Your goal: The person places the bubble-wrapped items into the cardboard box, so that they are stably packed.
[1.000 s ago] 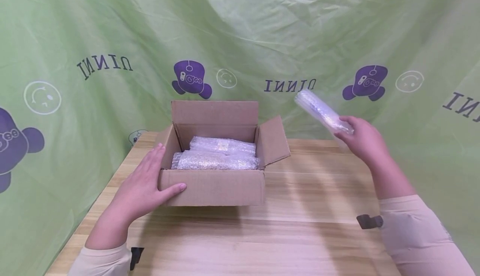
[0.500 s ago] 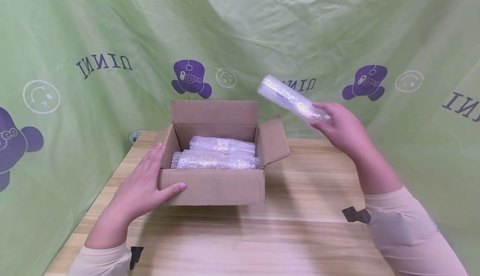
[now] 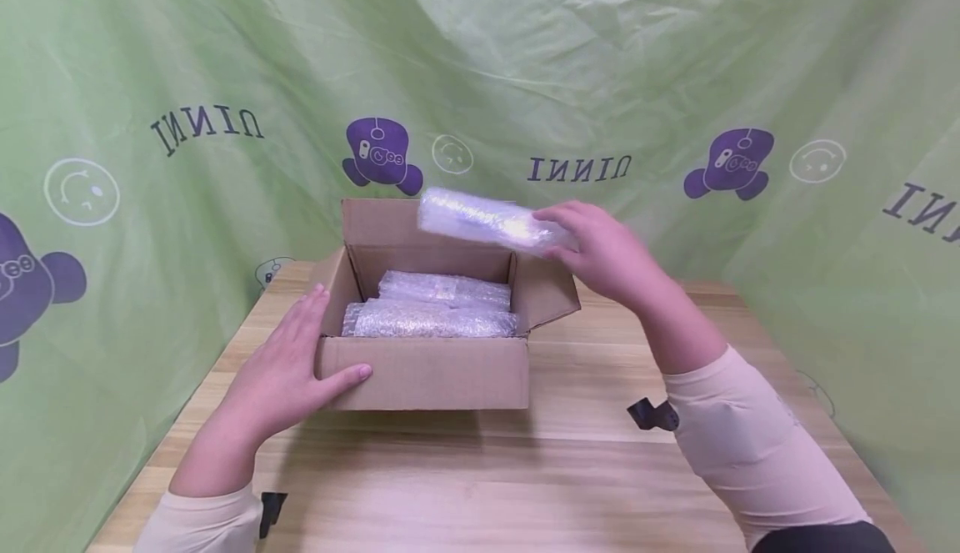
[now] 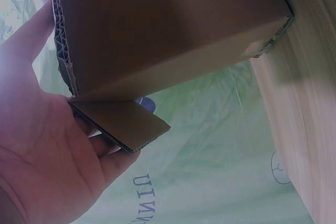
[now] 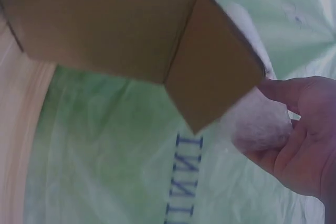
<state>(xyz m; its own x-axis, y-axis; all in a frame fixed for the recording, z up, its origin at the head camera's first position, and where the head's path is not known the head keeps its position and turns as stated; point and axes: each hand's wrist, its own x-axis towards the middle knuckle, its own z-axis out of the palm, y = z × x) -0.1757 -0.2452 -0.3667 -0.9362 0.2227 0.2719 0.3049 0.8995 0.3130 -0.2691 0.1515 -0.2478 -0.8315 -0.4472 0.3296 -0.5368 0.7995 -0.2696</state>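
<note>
My right hand grips one end of a bubble-wrapped roll and holds it over the cardboard box, in front of the raised back flap. What the bubble wrap covers cannot be told. Inside the box lie two more bubble-wrapped rolls, a front one and a back one, side by side. My left hand rests on the box's front left corner, fingers straight along the left flap and thumb on the front. The left wrist view shows its fingers partly hidden behind the side flap.
The right flap sticks outward below my right hand, and the back flap stands up. The box is on a wooden table. A green printed curtain hangs behind the table and at both sides.
My right hand has carried the bubble-wrapped roll left from the right side to over the box, and the roll has turned nearly level. The left hand and the box stay put.
</note>
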